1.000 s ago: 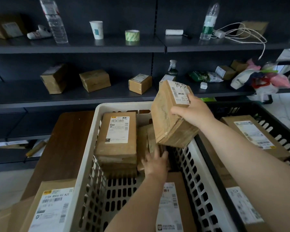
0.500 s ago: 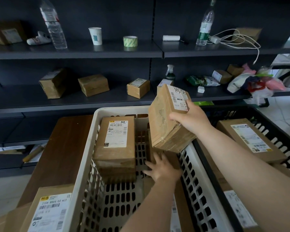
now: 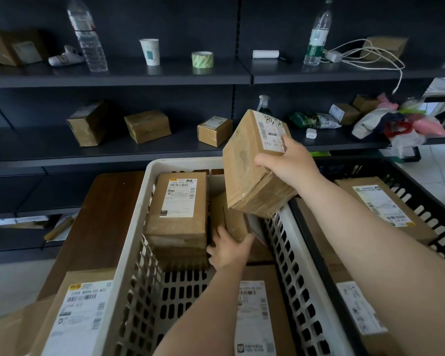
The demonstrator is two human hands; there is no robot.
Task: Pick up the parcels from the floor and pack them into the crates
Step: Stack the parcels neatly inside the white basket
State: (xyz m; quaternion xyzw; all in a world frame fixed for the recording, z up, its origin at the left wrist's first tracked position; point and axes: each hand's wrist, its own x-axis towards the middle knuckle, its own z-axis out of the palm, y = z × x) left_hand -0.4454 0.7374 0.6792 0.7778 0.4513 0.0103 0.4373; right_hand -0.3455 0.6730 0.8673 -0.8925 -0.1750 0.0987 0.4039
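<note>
Held tilted over the white crate (image 3: 149, 211) in the right hand (image 3: 292, 167), a stiff, probably light parcel (image 3: 252, 173), best clasped across opposite faces; left hand (image 3: 229, 249) steadying an upright parcel (image 3: 230, 217) inside.

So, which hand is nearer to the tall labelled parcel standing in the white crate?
Left. The left hand is inside the white crate, right beside the tall parcel. The right hand holds another parcel above the crate rim.

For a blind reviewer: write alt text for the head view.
The right hand holds a tilted cardboard parcel above a white crate, while the left hand grips a smaller box inside beside a labelled parcel. Dark shelves stand behind.
</note>
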